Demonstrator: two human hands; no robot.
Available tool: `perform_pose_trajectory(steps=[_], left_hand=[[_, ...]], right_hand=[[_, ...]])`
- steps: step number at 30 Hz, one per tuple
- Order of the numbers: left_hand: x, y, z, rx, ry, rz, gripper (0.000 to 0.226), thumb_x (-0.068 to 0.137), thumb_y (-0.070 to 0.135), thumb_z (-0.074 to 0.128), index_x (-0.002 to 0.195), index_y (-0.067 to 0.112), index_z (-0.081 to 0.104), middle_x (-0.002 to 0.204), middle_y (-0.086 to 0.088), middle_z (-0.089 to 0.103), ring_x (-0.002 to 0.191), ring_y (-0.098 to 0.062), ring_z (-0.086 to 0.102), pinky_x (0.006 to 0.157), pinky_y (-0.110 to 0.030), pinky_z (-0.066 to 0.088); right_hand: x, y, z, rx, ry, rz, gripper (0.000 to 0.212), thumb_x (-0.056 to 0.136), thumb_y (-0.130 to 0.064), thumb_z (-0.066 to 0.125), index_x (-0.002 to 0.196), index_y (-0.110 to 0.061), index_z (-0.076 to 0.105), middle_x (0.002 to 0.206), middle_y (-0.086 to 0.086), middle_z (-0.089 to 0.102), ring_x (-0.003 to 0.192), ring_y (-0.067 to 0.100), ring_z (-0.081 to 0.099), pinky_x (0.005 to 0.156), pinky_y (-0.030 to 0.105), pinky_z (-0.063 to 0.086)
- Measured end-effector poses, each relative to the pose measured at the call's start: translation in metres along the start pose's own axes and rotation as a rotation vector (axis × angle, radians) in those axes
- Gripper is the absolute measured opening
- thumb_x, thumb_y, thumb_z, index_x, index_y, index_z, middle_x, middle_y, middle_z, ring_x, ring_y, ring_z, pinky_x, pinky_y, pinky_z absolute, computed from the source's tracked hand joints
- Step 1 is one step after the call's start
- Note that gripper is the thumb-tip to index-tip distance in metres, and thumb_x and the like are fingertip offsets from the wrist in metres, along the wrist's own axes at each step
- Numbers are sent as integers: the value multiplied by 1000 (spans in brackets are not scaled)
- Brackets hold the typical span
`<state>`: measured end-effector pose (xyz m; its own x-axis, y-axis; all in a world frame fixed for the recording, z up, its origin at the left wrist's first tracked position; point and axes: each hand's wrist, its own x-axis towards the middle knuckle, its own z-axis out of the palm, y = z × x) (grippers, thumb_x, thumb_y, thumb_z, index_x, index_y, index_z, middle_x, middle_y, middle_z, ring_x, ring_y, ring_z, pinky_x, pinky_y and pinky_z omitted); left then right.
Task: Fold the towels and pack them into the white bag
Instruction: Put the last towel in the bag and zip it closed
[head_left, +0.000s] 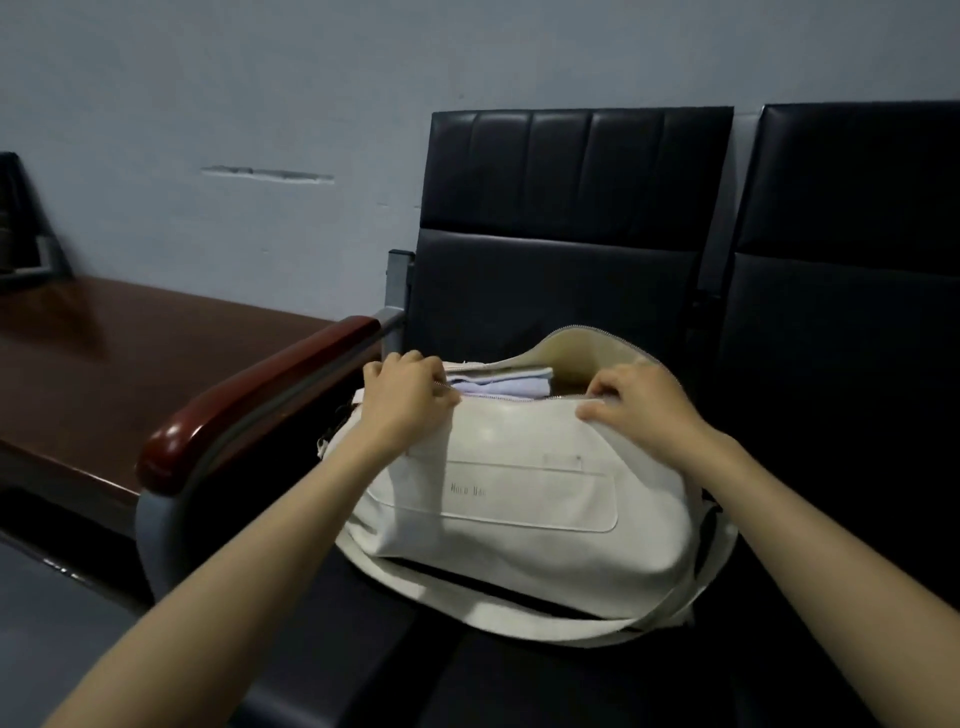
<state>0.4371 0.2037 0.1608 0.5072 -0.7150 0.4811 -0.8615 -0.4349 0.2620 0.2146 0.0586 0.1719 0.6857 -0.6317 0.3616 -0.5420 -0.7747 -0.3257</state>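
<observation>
Two hands, both with fingers curled tight. Your left hand (408, 397) has its fingertips bunched on the left end of the bag's mouth. Your right hand (641, 402) pinches the near lip further to the right, fingers hooked over the edge and thumb against the front panel. Can't tell if those right fingers are on a zip pull or just fabric. Between your hands the mouth gapes, and the far lip arches up behind it, showing the cream lining. Folded towels (498, 382) sit stacked inside at the left end, white and pale blue layers lying flat, just beside your left knuckles. The white bag (519, 467) itself lies on the seat of a black padded chair (571, 234), front pocket facing you, with its strap (545, 626) looped across the seat in front. Glossy reddish armrest (249, 410) to the left, then a dark wooden table (104, 353), grey-blue wall (208, 104) behind, and a second black chair (857, 234) on the right.
</observation>
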Motion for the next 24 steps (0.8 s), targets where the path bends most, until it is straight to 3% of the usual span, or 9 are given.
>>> perform_pose_trajectory(steps=[3, 6, 11, 14, 17, 18, 20, 22, 24], left_hand=[[-11, 2, 7, 75, 99, 48, 17, 95, 33, 49, 99, 20, 58, 109, 2, 61, 106, -20, 48, 98, -35, 21], [-21, 1, 4, 0, 97, 91, 12, 95, 32, 48, 93, 21, 54, 104, 4, 63, 101, -17, 47, 96, -33, 15], [-24, -4, -7, -17, 9, 152, 38, 90, 62, 47, 99, 32, 67, 109, 14, 62, 114, -10, 42, 97, -34, 9], [-25, 5, -20, -24, -153, 173, 62, 66, 80, 46, 106, 36, 68, 113, 15, 61, 116, -11, 41, 98, -35, 11], [-22, 12, -35, -176, -307, 167, 41, 68, 66, 68, 95, 35, 72, 101, 10, 67, 107, -13, 47, 95, -35, 22], [-20, 12, -38, -232, -276, 179, 30, 72, 58, 71, 89, 34, 73, 94, 9, 68, 104, -13, 50, 92, -34, 23], [-15, 12, -40, -309, -63, 206, 19, 77, 48, 73, 84, 30, 73, 88, 9, 67, 99, -13, 53, 88, -33, 22], [-10, 15, -32, -296, 209, 202, 15, 82, 40, 72, 83, 24, 74, 87, 8, 64, 94, -12, 51, 84, -31, 19], [-7, 19, -15, -228, 297, 111, 17, 82, 39, 71, 82, 23, 73, 89, 7, 64, 96, -14, 49, 83, -29, 17]], right_hand=[[4, -10, -9, 36, 96, -100, 11, 84, -30, 70, 87, -19, 68, 91, -6, 59, 92, 13, 51, 81, 30, 44], [24, -28, -14, -51, 164, -219, 16, 93, -25, 60, 104, -17, 68, 110, -2, 59, 111, 15, 46, 94, 28, 36], [73, -56, -1, -428, -57, -265, 41, 96, -23, 51, 138, -22, 51, 138, 0, 50, 133, 20, 37, 106, 35, 29], [90, -66, 6, -558, -142, -187, 34, 97, -23, 49, 130, -23, 57, 124, 2, 60, 118, 23, 50, 96, 36, 36], [92, -71, 13, -552, -132, -100, 27, 98, -18, 45, 114, -21, 66, 104, 3, 65, 95, 23, 58, 74, 32, 35], [93, -70, 12, -488, -101, -70, 27, 99, -20, 44, 114, -21, 67, 105, 4, 66, 95, 25, 60, 72, 31, 36], [93, -73, -1, -290, -7, 7, 27, 100, -26, 45, 114, -21, 68, 111, 6, 67, 100, 27, 61, 73, 30, 38], [89, -80, -19, -196, 87, -3, 27, 101, -30, 46, 112, -21, 69, 113, 3, 68, 103, 26, 61, 78, 33, 41], [67, -87, -25, -182, 89, -62, 26, 100, -30, 46, 107, -22, 70, 108, 1, 69, 98, 24, 62, 80, 34, 44]])
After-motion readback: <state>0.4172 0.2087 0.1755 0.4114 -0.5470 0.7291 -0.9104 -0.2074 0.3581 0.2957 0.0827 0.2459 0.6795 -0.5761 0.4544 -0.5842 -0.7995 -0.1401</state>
